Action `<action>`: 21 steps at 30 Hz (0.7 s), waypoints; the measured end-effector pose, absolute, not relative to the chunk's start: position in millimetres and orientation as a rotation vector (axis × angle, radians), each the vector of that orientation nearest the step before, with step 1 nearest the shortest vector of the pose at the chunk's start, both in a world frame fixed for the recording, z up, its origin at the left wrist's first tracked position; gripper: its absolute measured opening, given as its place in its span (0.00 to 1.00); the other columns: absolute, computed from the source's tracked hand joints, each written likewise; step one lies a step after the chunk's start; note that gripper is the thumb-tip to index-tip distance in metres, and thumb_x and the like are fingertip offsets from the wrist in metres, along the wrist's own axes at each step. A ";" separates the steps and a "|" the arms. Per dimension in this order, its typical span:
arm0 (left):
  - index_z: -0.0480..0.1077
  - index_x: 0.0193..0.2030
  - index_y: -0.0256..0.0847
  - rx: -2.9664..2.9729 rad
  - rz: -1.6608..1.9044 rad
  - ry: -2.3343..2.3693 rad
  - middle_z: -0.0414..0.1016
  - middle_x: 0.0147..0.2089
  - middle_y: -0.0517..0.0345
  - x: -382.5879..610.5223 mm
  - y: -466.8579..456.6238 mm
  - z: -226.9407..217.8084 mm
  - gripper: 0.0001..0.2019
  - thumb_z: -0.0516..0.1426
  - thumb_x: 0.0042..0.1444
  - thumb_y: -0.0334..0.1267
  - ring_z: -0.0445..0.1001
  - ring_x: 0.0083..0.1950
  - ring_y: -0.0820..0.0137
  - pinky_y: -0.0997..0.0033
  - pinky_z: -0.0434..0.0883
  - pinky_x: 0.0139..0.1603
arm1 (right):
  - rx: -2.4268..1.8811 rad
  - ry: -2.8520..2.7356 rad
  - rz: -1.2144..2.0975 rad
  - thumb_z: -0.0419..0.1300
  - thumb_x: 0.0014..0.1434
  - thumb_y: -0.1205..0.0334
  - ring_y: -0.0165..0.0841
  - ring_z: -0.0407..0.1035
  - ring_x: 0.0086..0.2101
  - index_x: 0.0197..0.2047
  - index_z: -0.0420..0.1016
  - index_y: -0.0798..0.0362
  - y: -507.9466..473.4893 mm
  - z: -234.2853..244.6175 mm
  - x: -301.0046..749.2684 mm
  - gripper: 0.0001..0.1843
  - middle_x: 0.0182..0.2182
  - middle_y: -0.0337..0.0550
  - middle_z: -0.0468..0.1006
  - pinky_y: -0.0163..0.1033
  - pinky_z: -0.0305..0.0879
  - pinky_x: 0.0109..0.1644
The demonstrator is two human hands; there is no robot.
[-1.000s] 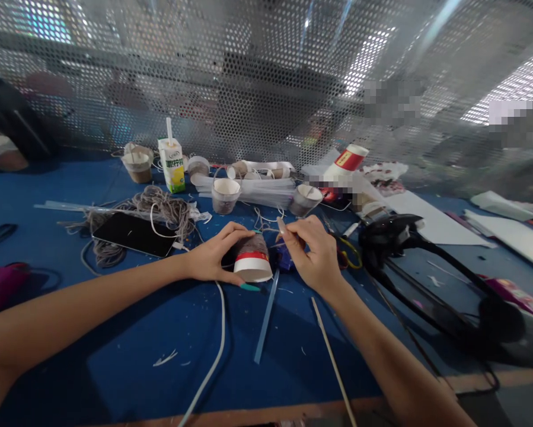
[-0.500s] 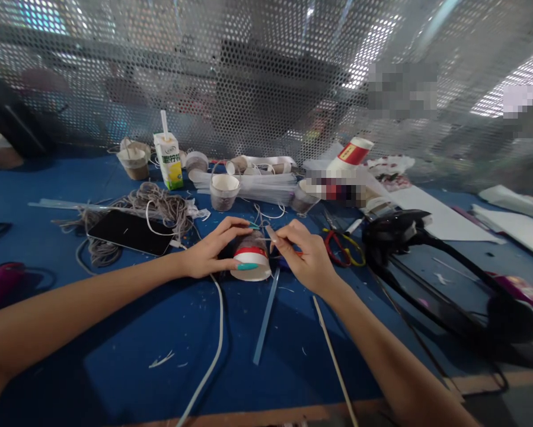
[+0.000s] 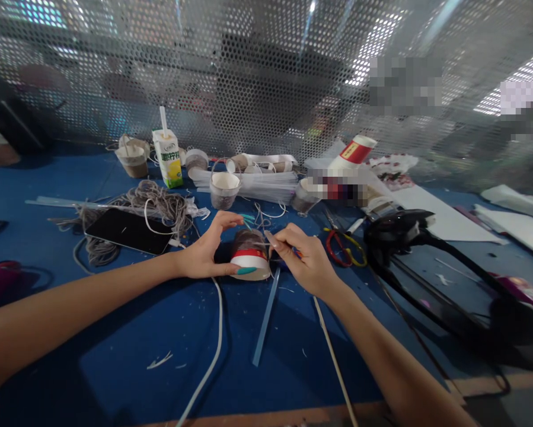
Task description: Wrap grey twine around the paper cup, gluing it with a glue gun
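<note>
A paper cup lies mouth toward me on the blue table, with a red band near its pale rim and grey yarn wound round its far part. Resting on the rim is the thumb of my left hand; its fingers are raised and apart above the yarn. My right hand is closed in a pinch at the cup's right side, on a thin strand of yarn running to the cup. Partly hidden under this hand is a purple-blue object. A translucent stick lies just in front.
A yarn heap and a phone lie left. Behind stand a drink carton and a small bucket-like cup. Right are scissors and a black headset-like object. A white cable and wooden stick lie in front.
My left fingers have lifted off the cup's yarn-covered top and spread, while the thumb stays at the rim. My right hand keeps its pinch, almost in the same place.
</note>
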State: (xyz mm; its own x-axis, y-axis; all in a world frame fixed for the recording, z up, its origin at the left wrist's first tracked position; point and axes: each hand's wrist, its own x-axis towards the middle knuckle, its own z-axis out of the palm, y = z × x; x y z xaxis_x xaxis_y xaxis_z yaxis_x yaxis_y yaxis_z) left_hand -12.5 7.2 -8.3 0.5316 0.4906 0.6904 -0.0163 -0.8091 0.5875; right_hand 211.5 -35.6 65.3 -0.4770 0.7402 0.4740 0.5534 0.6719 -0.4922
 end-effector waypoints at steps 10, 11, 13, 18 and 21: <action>0.50 0.63 0.50 2.176 1.269 0.264 0.53 0.57 0.48 -10.0 5.8 -7.8 0.35 0.63 0.54 0.45 0.60 0.62 0.55 0.45 0.70 0.60 | -0.950 -2.179 0.393 0.49 0.68 0.58 0.31 0.61 0.27 0.27 0.65 0.49 -35.9 61.6 209.3 0.17 0.22 0.37 0.70 0.39 0.59 0.33; 0.49 0.63 0.51 2.186 1.271 0.256 0.53 0.57 0.48 -9.9 5.9 -7.8 0.35 0.63 0.54 0.45 0.60 0.62 0.54 0.44 0.70 0.60 | -0.955 -2.170 0.406 0.49 0.68 0.58 0.31 0.61 0.27 0.27 0.66 0.49 -36.2 61.7 209.2 0.17 0.22 0.38 0.70 0.39 0.60 0.34; 0.48 0.63 0.51 2.206 1.270 0.234 0.52 0.58 0.47 -9.9 6.6 -8.2 0.34 0.63 0.55 0.45 0.59 0.63 0.54 0.44 0.69 0.61 | -0.948 -2.156 0.430 0.49 0.68 0.58 0.31 0.61 0.27 0.28 0.66 0.49 -36.9 62.1 208.7 0.16 0.23 0.38 0.71 0.39 0.60 0.34; 0.48 0.63 0.51 2.244 1.285 0.233 0.54 0.57 0.47 -10.9 8.9 -9.8 0.35 0.63 0.54 0.45 0.58 0.62 0.54 0.41 0.65 0.64 | -0.926 -2.140 0.465 0.49 0.68 0.57 0.31 0.62 0.27 0.27 0.67 0.49 -39.8 64.7 205.6 0.17 0.22 0.37 0.70 0.39 0.59 0.32; 0.49 0.63 0.50 2.284 1.307 0.271 0.55 0.57 0.47 -11.3 9.5 -10.1 0.36 0.64 0.53 0.46 0.58 0.62 0.53 0.40 0.64 0.63 | -0.940 -2.154 0.429 0.49 0.68 0.58 0.32 0.62 0.27 0.27 0.67 0.49 -41.0 66.4 204.8 0.17 0.22 0.38 0.70 0.39 0.58 0.31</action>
State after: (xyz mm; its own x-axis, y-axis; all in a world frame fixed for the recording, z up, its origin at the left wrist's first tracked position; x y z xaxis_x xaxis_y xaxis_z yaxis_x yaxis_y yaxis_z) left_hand -11.3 9.5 -10.1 0.5211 0.4018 0.7530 -0.0689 -0.8596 0.5063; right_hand 204.8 -41.0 66.4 -0.4618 0.7364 0.4944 0.4909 0.6764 -0.5491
